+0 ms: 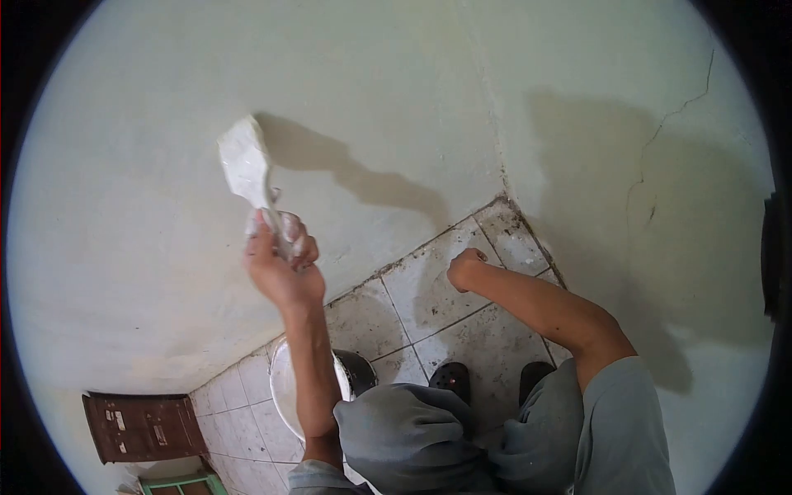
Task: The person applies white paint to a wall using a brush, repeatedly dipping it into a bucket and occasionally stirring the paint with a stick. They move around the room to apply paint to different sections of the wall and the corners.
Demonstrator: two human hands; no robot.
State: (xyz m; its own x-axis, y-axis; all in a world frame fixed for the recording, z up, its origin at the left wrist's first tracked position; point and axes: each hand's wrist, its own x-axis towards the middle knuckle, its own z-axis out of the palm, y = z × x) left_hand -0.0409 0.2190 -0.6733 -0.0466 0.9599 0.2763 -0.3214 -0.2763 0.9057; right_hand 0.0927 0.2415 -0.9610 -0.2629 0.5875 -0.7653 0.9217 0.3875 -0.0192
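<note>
Raised in front of the left wall, my left hand is wrapped round the handle of a wide paintbrush. White paint coats its bristle end, which points up, and white smears mark my fingers. The brush throws a shadow on the pale green wall beside it. My right hand hangs low over the floor tiles near the corner, its fingers curled in and nothing showing in them. Under my left forearm stands a bucket, white inside and dark on its outer side, partly hidden by the arm.
Two walls meet at a corner above the dirty tiled floor. A crack runs down the right wall. My dark clogs stand on the tiles. A brown panel and a green frame lie at the lower left.
</note>
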